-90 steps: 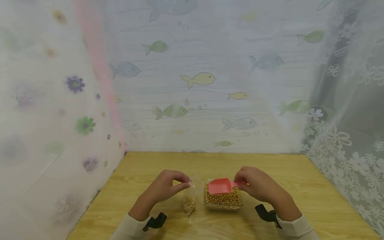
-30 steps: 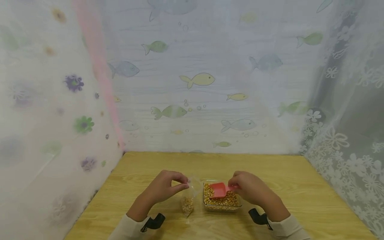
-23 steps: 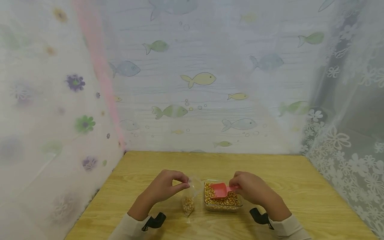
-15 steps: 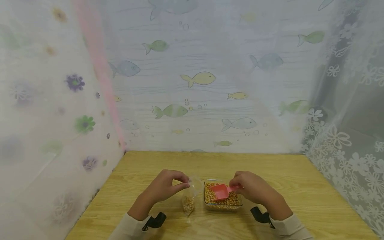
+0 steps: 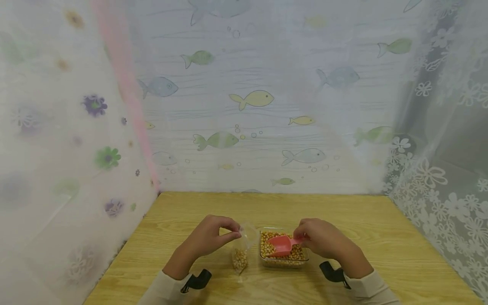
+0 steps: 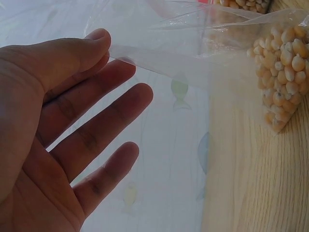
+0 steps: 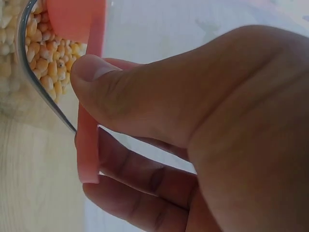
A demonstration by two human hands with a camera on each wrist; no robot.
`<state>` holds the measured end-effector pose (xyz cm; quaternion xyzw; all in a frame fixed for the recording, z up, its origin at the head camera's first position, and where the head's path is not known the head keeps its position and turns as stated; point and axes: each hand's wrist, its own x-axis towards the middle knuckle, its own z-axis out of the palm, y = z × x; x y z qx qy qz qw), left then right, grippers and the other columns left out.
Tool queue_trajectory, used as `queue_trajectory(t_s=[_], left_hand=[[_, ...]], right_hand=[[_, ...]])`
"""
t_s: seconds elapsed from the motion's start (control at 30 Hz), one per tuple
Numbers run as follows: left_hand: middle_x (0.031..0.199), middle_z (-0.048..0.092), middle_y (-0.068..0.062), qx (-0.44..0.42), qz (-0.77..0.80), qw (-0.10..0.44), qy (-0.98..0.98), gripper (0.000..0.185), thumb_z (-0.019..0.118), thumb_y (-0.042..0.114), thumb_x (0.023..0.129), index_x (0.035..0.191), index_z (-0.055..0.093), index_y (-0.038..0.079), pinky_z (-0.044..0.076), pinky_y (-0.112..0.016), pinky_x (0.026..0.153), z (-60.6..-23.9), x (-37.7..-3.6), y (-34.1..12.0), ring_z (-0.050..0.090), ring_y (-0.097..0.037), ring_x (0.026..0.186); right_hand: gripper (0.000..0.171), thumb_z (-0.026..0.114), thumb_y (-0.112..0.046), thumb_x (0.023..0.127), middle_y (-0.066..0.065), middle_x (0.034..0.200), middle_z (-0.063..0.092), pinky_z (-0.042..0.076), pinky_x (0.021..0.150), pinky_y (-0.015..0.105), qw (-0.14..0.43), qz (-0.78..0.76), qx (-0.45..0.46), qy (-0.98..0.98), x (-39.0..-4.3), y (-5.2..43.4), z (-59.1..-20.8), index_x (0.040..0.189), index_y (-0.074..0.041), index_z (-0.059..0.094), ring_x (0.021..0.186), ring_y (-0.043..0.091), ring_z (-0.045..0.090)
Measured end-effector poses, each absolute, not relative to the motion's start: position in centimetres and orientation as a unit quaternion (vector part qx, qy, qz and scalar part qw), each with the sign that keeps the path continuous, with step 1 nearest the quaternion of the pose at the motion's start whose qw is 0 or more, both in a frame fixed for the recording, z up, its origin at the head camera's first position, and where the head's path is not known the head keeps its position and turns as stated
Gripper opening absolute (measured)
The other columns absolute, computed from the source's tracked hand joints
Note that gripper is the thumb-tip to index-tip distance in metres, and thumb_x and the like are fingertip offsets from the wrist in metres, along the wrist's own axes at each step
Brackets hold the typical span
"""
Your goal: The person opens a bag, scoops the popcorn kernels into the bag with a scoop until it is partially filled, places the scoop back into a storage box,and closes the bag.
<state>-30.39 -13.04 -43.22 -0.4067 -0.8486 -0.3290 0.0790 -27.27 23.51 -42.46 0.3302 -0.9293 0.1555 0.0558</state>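
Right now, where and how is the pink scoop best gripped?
Probably by the slim handle of the scoop, in a pinch from the person's right: the handle points that way, while the bowl opens left at the corn kernels. The right hand grips it there.

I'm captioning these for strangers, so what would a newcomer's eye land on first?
Probably the pink scoop, the most vivid colour here, its handle pinched by the right hand and its bowl over the corn kernels in the glass container. To its left in the head view, the left hand pinches the top of a clear bag with more kernels at its bottom. Behind, the pale fish-print backdrop fills much of the view.
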Motion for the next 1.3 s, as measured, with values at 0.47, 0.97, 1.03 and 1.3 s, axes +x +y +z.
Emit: queue_trajectory(t_s=[0.47, 0.97, 1.03, 1.3], left_hand=[[0.106, 0.076, 0.018, -0.405, -0.321, 0.082, -0.852, 0.009, 0.07, 0.038, 0.099, 0.102, 0.075, 0.032, 0.06, -0.03, 0.086, -43.2, -30.5, -13.0, 0.071, -0.001, 0.098], [0.106, 0.076, 0.018, -0.405, -0.32, 0.085, -0.852, 0.009, 0.07, 0.04, 0.099, 0.101, 0.075, 0.033, 0.06, -0.03, 0.085, -43.2, -30.4, -13.0, 0.071, -0.001, 0.098], [0.106, 0.076, 0.018, -0.405, -0.319, 0.085, -0.853, 0.009, 0.07, 0.04, 0.099, 0.101, 0.075, 0.033, 0.06, -0.03, 0.085, -43.2, -30.4, -13.0, 0.071, -0.001, 0.097], [0.107, 0.076, 0.017, -0.41, -0.321, 0.085, -0.85, 0.011, 0.07, 0.038, 0.099, 0.104, 0.076, 0.03, 0.06, -0.03, 0.086, -43.2, -30.4, -13.0, 0.071, -0.001, 0.098]], right_hand=[[0.012, 0.081, -0.011, 0.09, -0.012, 0.09, 0.063, 0.053, 0.069, 0.029, 0.04, 0.168, 0.302, -0.938, -27.5, 23.9, -42.7, 0.093, -0.022, 0.076, 0.08, 0.002, 0.058], [0.012, 0.078, -0.009, 0.092, -0.011, 0.094, 0.065, 0.055, 0.072, 0.03, 0.057, 0.176, 0.295, -0.937, -27.3, 24.1, -41.8, 0.098, -0.019, 0.074, 0.084, 0.005, 0.061], [0.012, 0.077, -0.01, 0.093, -0.012, 0.095, 0.065, 0.055, 0.073, 0.03, 0.06, 0.172, 0.29, -0.939, -27.2, 24.1, -41.7, 0.099, -0.02, 0.074, 0.085, 0.005, 0.061], [0.012, 0.077, -0.01, 0.093, -0.012, 0.092, 0.063, 0.054, 0.071, 0.029, 0.08, 0.163, 0.295, -0.938, -27.1, 23.8, -40.7, 0.099, -0.02, 0.075, 0.083, 0.003, 0.059]])
